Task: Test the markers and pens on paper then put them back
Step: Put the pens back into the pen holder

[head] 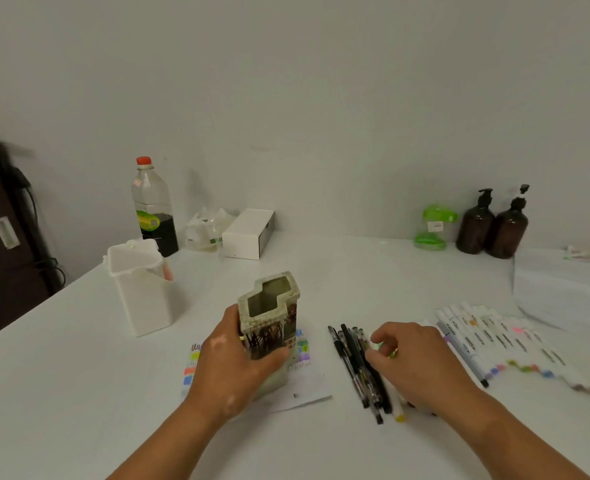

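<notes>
The pen holder (269, 315) is held steady over the paper (306, 385) by the left hand (235, 358), fingers wrapped round, probably so pens (350, 363) pinched in the curled right hand (421, 363) get dropped in.

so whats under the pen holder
A sheet of paper with coloured marker swatches lies under the pen holder, gripped by the left hand. The paper's middle is covered.

left hand (232, 361) gripping, right hand (420, 362) pinching

One head-worn camera looks forward and down, close over the desk (79, 393), facing the wall (286, 81) behind it.
</notes>
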The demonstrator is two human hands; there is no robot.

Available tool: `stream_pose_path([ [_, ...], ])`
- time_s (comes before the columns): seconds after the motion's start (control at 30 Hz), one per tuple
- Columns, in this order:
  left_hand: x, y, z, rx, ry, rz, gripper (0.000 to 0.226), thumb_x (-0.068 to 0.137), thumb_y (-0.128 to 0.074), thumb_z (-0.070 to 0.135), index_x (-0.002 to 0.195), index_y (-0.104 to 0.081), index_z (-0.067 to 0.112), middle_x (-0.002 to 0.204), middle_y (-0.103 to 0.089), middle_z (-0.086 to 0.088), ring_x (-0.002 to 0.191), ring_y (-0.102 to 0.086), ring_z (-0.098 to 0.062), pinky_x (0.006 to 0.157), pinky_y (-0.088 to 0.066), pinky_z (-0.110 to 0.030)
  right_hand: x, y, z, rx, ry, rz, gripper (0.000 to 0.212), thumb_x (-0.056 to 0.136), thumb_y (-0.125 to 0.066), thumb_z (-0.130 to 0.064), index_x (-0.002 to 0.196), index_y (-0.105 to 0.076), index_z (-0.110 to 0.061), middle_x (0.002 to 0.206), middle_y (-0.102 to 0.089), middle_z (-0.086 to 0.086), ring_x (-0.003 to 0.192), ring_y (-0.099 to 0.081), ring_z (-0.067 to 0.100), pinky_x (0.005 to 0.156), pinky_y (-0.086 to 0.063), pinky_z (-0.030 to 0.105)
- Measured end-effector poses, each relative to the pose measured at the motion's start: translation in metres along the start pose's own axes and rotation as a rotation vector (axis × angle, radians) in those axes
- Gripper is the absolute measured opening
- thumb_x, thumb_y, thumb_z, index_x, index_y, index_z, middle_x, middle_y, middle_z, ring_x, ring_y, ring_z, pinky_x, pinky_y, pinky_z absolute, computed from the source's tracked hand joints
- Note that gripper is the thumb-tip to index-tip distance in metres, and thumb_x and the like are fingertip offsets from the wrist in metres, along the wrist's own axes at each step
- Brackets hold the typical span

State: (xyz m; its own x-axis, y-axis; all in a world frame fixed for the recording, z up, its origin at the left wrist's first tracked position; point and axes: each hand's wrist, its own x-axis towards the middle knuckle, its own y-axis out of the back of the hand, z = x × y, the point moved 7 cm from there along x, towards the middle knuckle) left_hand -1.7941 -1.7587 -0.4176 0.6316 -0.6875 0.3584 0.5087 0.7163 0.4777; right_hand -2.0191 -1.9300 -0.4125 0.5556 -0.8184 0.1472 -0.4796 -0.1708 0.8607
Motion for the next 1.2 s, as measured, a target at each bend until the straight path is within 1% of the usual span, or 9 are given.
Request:
stream_pose_path([
  [0.1,0.0,-0.006,-0.007,-0.02,0.007,0.074,0.066,0.065,-0.089,0.042,0.115,-0.046,0.042,0.097,-0.057,0.028,0.088,-0.06,0.003,0.059,-0.045,-0.002,0.005,-0.004,-0.002,-0.033,-0.005,-0.05,0.033,0.089,-0.068,-0.042,0.121,-0.067,-0.031,0.097,-0.066,-0.018,0.086,-0.061,0.0,0.074,-0.048,0.017],
  [0.27,0.003,-0.018,-0.012,0.014,-0.016,0.181,0.069,0.065,-0.088,0.048,0.118,-0.049,0.028,0.111,-0.06,0.009,0.098,-0.062,-0.012,0.077,-0.058,-0.027,0.014,-0.022,-0.013,-0.206,-0.001,-0.115,0.044,0.09,-0.065,-0.046,0.124,-0.063,-0.019,0.113,-0.069,-0.003,0.102,-0.066,0.016,0.084,-0.056,0.03],
  [0.33,0.004,-0.022,-0.013,0.005,-0.032,0.194,0.068,0.066,-0.087,0.048,0.118,-0.048,0.029,0.112,-0.059,0.01,0.098,-0.061,-0.011,0.078,-0.058,-0.028,0.018,-0.03,-0.019,-0.291,0.016,-0.129,0.032,0.09,-0.063,-0.047,0.107,-0.062,-0.02,0.1,-0.067,-0.004,0.091,-0.066,0.017,0.068,-0.054,0.03],
  [0.43,0.001,-0.024,-0.018,0.005,-0.073,0.172,0.064,0.067,-0.085,0.052,0.114,-0.045,0.035,0.108,-0.057,0.013,0.095,-0.058,-0.005,0.074,-0.056,-0.026,0.021,-0.038,-0.025,-0.38,0.033,-0.119,0.028,0.09,-0.06,-0.049,0.085,-0.049,-0.024,0.081,-0.051,-0.008,0.073,-0.055,0.014,0.049,-0.031,0.025],
  [0.57,0.001,-0.027,-0.023,-0.002,-0.088,0.139,0.062,0.068,-0.082,0.055,0.114,-0.043,0.038,0.108,-0.056,0.014,0.095,-0.056,0.001,0.071,-0.053,-0.019,0.026,-0.046,-0.029,-0.381,0.065,-0.106,0.034,0.086,-0.059,-0.057,0.088,-0.049,-0.025,0.086,-0.049,-0.007,0.075,-0.052,0.015,0.052,-0.03,0.027],
  [0.63,0.004,-0.029,-0.025,-0.011,-0.093,0.116,0.062,0.07,-0.081,0.055,0.115,-0.043,0.038,0.11,-0.056,0.013,0.097,-0.055,0.002,0.072,-0.053,-0.019,0.028,-0.047,-0.029,-0.381,0.06,-0.107,0.04,0.083,-0.061,-0.061,0.083,-0.047,-0.024,0.082,-0.045,-0.008,0.067,-0.047,0.012,0.049,-0.026,0.026],
  [0.8,0.013,-0.03,-0.031,-0.011,-0.117,0.055,0.065,0.069,-0.08,0.056,0.119,-0.044,0.035,0.113,-0.06,0.012,0.1,-0.06,-0.006,0.076,-0.058,-0.024,0.036,-0.056,-0.035,-0.322,0.051,-0.185,0.041,0.08,-0.07,-0.051,0.069,-0.043,-0.023,0.071,-0.049,-0.007,0.054,-0.042,0.008,0.043,-0.027,0.025],
  [0.93,0.014,-0.028,-0.035,-0.012,-0.13,0.045,0.066,0.067,-0.078,0.06,0.119,-0.044,0.038,0.113,-0.06,0.016,0.101,-0.06,-0.004,0.076,-0.058,-0.024,0.044,-0.063,-0.043,-0.303,0.068,-0.237,0.047,0.078,-0.074,-0.045,0.062,-0.037,-0.02,0.061,-0.044,-0.005,0.047,-0.035,0.011,0.041,-0.024,0.024],
  [1.2,0.013,-0.028,-0.034,-0.019,-0.126,0.059,0.064,0.068,-0.08,0.056,0.119,-0.045,0.038,0.112,-0.061,0.015,0.1,-0.061,-0.005,0.076,-0.059,-0.027,0.042,-0.076,-0.049,-0.289,0.095,-0.224,0.043,0.079,-0.07,-0.053,0.064,-0.043,-0.023,0.062,-0.048,-0.008,0.051,-0.042,0.007,0.043,-0.026,0.025],
])
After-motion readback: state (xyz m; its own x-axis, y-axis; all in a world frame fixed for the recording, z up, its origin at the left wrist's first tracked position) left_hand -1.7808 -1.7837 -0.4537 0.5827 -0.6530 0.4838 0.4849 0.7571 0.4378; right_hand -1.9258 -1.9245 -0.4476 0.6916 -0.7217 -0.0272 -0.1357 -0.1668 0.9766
